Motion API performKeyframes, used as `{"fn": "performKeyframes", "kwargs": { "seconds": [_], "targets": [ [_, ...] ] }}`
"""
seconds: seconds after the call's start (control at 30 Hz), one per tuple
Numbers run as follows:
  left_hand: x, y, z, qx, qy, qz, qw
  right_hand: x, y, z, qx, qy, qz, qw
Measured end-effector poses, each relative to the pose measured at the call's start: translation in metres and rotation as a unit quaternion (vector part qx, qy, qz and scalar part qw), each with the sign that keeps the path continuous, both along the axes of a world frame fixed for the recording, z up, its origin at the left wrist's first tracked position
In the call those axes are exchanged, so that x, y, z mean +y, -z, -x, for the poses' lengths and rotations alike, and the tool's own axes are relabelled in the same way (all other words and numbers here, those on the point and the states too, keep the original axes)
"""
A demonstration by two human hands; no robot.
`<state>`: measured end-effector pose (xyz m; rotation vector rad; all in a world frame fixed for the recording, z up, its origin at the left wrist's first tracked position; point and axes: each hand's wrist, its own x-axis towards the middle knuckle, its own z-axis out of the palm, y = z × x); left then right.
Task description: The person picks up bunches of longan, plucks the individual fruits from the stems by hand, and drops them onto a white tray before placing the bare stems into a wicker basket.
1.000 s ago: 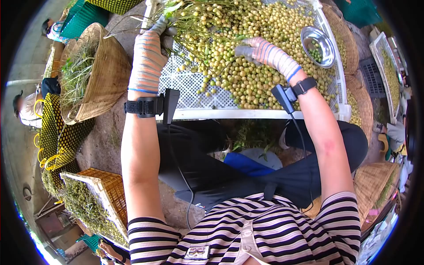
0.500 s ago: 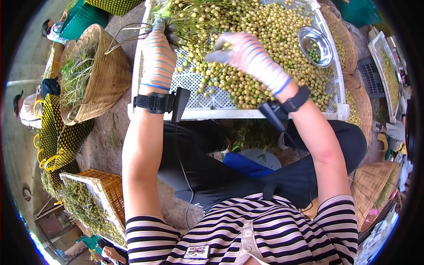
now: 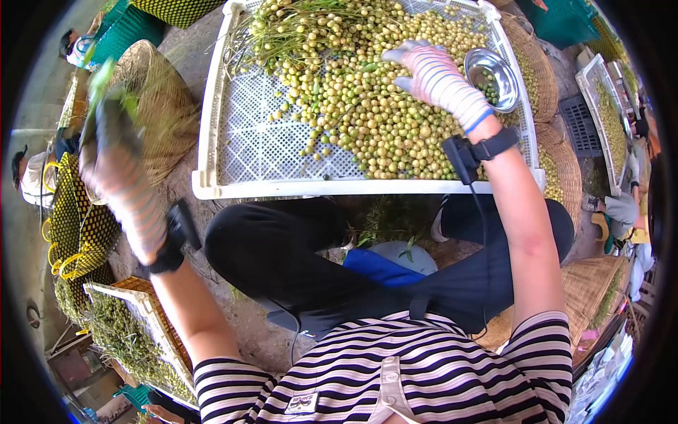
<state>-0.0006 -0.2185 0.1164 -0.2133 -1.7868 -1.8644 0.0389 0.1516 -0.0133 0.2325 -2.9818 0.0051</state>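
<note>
Blurred by motion, my left hand (image 3: 113,152) in a striped glove is beside the woven basket (image 3: 159,106) at the left. Green leaves and stems (image 3: 106,85) show at its fingers, which are too smeared to make out. My right hand (image 3: 431,74), gloved too, is over the round yellow-green fruits (image 3: 381,134) in the white tray (image 3: 296,189), its fingers apart and holding nothing. Right of that hand, a metal bowl (image 3: 510,85) with a few green fruits rests on the pile. Fruit on stems (image 3: 304,32) lies at the tray's far left.
Yellow-black baskets (image 3: 88,237) and a crate of stemmed fruit (image 3: 134,332) stand at the left. Woven baskets (image 3: 558,159) and another white tray (image 3: 590,81) are on the right. People are at both edges, one person in white (image 3: 35,180) at left.
My left hand has swung from the tray's left part out to the woven basket, with greenery at its fingers. My right hand has moved right and up, nearer the metal bowl. The view has shifted slightly.
</note>
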Motion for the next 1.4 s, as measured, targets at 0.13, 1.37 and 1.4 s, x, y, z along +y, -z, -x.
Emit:
{"fn": "performKeyframes", "kwargs": {
  "seconds": [0.13, 1.37, 1.4],
  "targets": [
    [-0.118, 0.057, -0.033, -0.063, -0.249, 0.325, 0.91, -0.026, 0.019, 0.011, -0.121, 0.016, -0.081, 0.989],
    [0.074, 0.099, 0.015, -0.349, 0.327, 0.114, 0.871, -0.083, -0.013, 0.001, -0.363, -0.064, 0.547, 0.752],
    [0.068, 0.098, 0.019, -0.348, 0.318, 0.085, 0.878, -0.079, -0.016, 0.0, -0.363, -0.103, 0.614, 0.694]
  ]
}}
